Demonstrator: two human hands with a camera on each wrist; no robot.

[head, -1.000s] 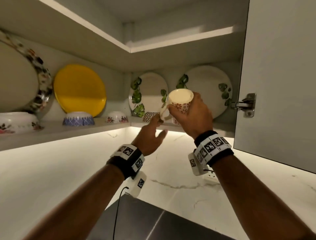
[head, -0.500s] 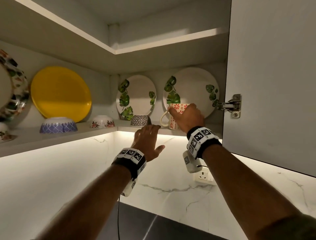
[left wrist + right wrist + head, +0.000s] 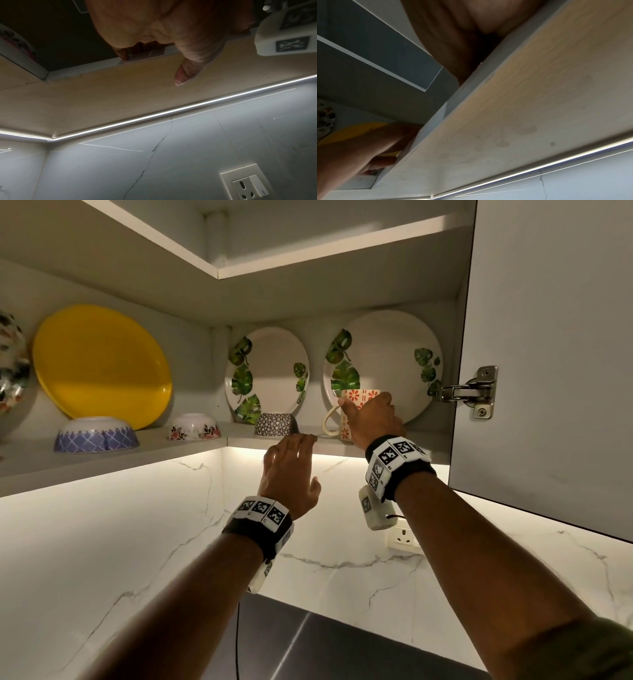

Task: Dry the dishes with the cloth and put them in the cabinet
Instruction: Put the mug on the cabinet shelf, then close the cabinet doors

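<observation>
A cream mug [image 3: 352,400] with orange flower print and a looped handle stands upright on the lower cabinet shelf [image 3: 342,448], in front of a leaf-pattern plate [image 3: 387,361]. My right hand [image 3: 371,414] grips the mug's side, thumb on the near face; the fingers are hidden behind it. My left hand [image 3: 291,470] is raised just below the shelf edge, fingers straight and resting on the edge, holding nothing. In the left wrist view the left fingertips [image 3: 122,54] touch the shelf lip. The right wrist view shows mostly the shelf underside [image 3: 530,108]. No cloth is in view.
On the shelf from left: a floral plate [image 3: 10,364], a yellow plate [image 3: 102,364], upturned bowls [image 3: 96,434] [image 3: 193,431] [image 3: 275,424], a second leaf plate [image 3: 267,371]. The open cabinet door [image 3: 548,354] with its hinge [image 3: 474,390] stands right. A wall socket [image 3: 404,537] is below.
My right hand has carried the mug from mid-air into the cabinet and set it on the shelf. My left hand let go of the handle and moved up to the shelf edge.
</observation>
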